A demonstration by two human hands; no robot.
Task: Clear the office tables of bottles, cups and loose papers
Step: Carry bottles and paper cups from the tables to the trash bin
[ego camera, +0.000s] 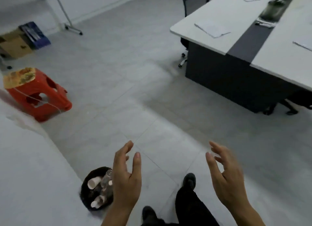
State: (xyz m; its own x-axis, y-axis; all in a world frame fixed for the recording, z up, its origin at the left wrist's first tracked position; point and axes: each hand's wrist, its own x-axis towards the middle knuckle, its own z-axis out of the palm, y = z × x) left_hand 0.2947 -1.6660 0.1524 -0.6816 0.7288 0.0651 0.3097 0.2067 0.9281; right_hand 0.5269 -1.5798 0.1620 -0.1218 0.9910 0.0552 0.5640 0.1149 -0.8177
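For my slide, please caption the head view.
Open, empty left hand and right hand; bin holds cups; papers lie on the table.

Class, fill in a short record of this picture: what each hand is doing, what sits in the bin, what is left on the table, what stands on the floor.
Left hand: open, holds nothing
Right hand: open, holds nothing
Bin: black, on the floor, holds white cups and a clear bottle
Table: several loose papers lie on it
Floor: red stool, cardboard box
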